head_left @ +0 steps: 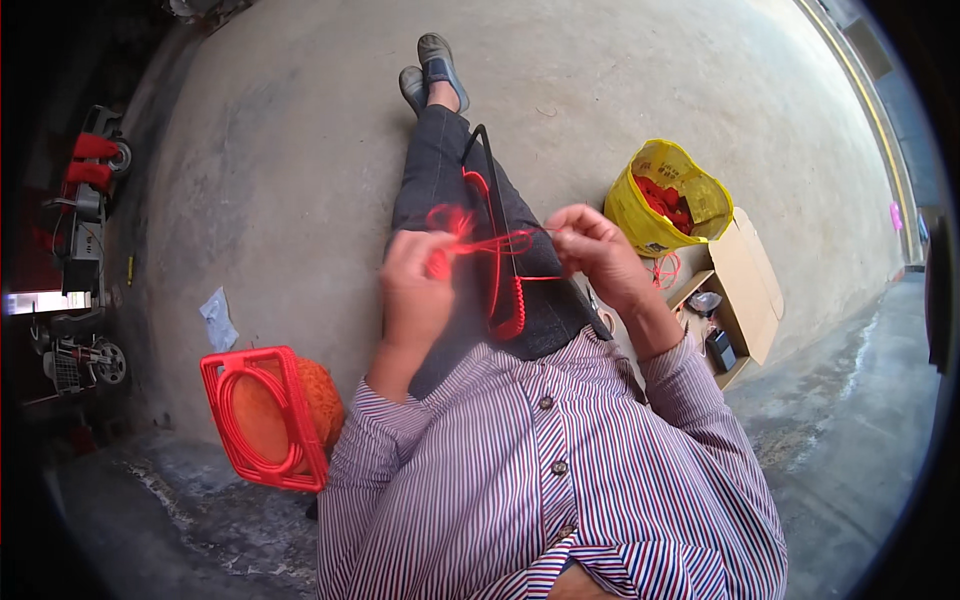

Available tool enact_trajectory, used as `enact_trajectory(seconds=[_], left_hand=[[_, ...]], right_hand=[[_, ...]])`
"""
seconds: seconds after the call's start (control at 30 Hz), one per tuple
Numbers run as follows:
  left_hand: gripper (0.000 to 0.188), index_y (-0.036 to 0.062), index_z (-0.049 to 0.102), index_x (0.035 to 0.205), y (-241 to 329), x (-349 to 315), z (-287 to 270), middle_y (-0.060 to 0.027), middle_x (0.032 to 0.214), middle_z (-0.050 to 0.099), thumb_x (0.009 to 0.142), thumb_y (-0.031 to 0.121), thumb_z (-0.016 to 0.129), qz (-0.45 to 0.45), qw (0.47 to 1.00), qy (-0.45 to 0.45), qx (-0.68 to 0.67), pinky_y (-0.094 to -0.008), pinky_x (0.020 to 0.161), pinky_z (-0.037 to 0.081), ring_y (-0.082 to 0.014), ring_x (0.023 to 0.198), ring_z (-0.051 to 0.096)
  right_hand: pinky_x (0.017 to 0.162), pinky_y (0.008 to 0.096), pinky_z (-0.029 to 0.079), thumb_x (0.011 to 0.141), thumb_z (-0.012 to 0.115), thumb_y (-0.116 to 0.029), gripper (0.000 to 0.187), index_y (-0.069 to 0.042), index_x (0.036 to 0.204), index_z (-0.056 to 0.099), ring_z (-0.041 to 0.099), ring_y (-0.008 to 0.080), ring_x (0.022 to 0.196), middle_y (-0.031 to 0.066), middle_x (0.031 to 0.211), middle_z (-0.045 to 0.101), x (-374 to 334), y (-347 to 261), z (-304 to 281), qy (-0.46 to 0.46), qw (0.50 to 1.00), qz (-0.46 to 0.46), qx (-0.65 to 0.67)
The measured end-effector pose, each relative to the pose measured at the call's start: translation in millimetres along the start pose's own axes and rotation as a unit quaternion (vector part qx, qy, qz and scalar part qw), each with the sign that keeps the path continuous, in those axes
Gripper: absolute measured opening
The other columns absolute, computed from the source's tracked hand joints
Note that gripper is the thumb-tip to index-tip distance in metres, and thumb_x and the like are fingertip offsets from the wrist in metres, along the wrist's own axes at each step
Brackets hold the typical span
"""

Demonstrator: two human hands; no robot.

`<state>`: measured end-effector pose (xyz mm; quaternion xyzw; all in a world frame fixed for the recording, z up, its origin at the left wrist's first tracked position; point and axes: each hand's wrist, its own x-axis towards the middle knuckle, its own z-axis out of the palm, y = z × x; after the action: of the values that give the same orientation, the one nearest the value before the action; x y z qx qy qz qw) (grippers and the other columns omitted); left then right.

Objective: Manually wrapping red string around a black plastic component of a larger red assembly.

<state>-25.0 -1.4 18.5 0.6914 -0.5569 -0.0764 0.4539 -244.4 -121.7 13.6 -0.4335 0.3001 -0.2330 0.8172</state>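
Note:
Across my lap lies a narrow black frame (486,150), with red cord (510,320) wound closely round its near end and more cord running along its side. My left hand (415,275) is closed on a blurred bundle of red cord (450,220) above the left thigh. From there, strands stretch rightward over the frame to a loop (520,240). My right hand (600,250) pinches a thin dark piece at that loop, its kind too small to tell. Another red strand runs from the frame toward the right fingers.
At right stand a yellow bag (625,205) with red material inside and an open cardboard box (750,290) with small items. Left of me, a red frame wound with cord (290,460) leans against an orange rounded object (322,395). Wheeled vehicles (85,220) stand far left.

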Motion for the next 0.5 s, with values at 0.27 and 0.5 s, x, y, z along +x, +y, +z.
enact_trajectory(seconds=[0.27,0.5], left_hand=[[0.018,-0.0011,0.055,0.098,3.6,-27.3,36.3,-0.0074,0.087,0.064,0.082,-0.006,0.058,-0.352,0.846,-0.190,-0.351,-0.0255,0.073,0.051,-0.0115,0.077,0.062],[0.041,-0.0037,0.044,0.120,-11.3,-23.3,56.0,-0.0097,0.103,0.059,0.081,-0.002,0.054,-0.373,0.835,-0.086,-0.394,-0.0279,0.088,0.046,-0.0145,0.093,0.058]], right_hand=[[0.083,0.0364,0.049,0.076,0.071,-0.017,0.023,-0.009,0.097,0.069,0.059,0.0296,0.098,0.0112,0.096,0.061,9.2,31.2,28.0,-0.024,0.810,-0.128,-0.571],[0.075,0.0262,0.048,0.090,0.065,-0.027,0.029,-0.003,0.105,0.064,0.061,0.0133,0.084,0.0022,0.088,0.065,-8.4,-34.5,21.7,-0.028,0.985,-0.112,-0.130]])
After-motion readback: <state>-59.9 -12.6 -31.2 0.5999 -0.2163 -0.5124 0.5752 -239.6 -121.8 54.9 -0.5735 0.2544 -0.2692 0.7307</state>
